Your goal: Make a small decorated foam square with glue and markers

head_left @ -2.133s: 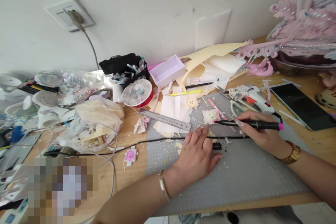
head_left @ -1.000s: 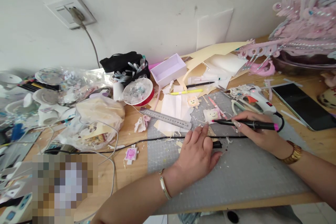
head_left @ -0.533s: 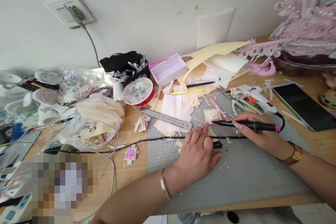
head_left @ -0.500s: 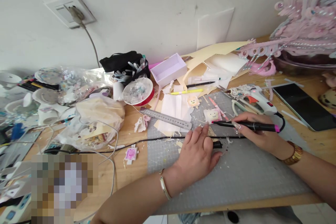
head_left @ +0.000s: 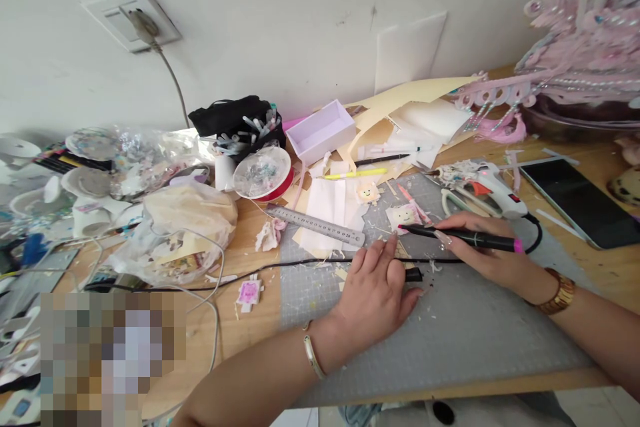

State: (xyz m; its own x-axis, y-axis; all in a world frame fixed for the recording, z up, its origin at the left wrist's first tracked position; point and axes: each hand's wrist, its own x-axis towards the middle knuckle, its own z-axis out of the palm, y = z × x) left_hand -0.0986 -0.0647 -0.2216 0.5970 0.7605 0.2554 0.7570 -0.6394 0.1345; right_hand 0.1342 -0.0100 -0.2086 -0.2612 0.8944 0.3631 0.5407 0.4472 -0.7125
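My right hand [head_left: 493, 253] grips a black marker [head_left: 475, 239] with a pink rear end. Its pink tip touches the lower left edge of a small white square with a drawn smiley face [head_left: 404, 216]. Palm down on the grey cutting mat [head_left: 450, 340], my left hand [head_left: 373, 290] has its foremost fingertips at that square's lower edge. A black marker cap [head_left: 414, 274] sticks out between its thumb and forefinger; the rest of it is hidden. An orange-tinted smiley piece [head_left: 369, 193] lies behind, on white paper.
A steel ruler [head_left: 320, 225] lies left of the hands, and a black cable [head_left: 300, 262] crosses the mat. At the right are a glue gun [head_left: 493, 188] and a phone [head_left: 580, 200]. A lilac box [head_left: 323, 133], pen pouch [head_left: 240, 123] and filled plastic bag [head_left: 175, 233] stand around.
The marker tip has shifted slightly left and up along the smiley square's edge, with my right hand following. My left hand stays in place.
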